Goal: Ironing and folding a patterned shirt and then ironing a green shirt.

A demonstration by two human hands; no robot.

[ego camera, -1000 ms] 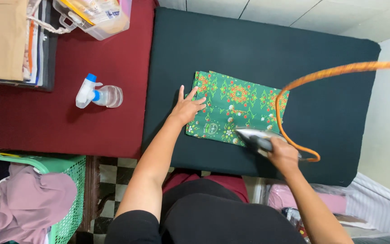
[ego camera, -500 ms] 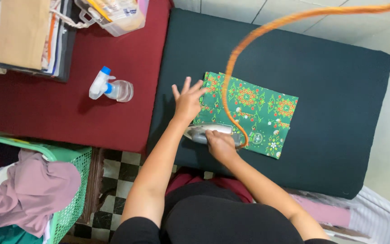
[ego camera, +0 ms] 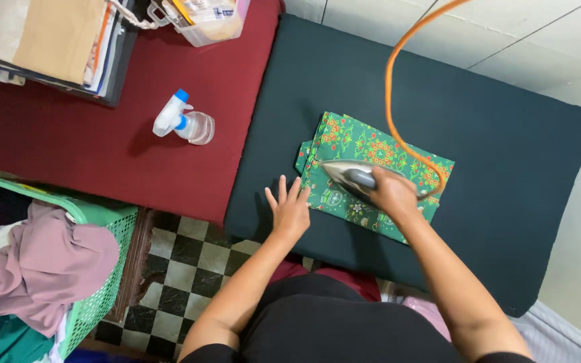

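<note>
Both arms reach forward from the body, bent a little at the elbows. The left hand [ego camera: 289, 210] lies flat with its fingers spread, pressing on the dark green pad [ego camera: 506, 168] right at the near left edge of the green patterned cloth [ego camera: 351, 141]. The right hand [ego camera: 393, 195] is curled tight around the handle of the iron [ego camera: 350, 176]. The iron sits on the folded cloth with its pointed tip aimed to the left. An orange cord [ego camera: 390, 94] loops up from the iron and goes off the top of the view.

The cloth lies near the middle of the pad, closer to the person. Left of the pad is a red tabletop [ego camera: 89, 148]. A spray bottle [ego camera: 184, 121] with a white and blue top lies there on its side. Farther back are a stack of folded things [ego camera: 55, 40] and a clear plastic box [ego camera: 210, 20]. Down on the left, a green basket [ego camera: 102, 222] holds pink and teal clothes. The floor [ego camera: 183, 262] has black and white squares. A pale wall is behind the pad.
</note>
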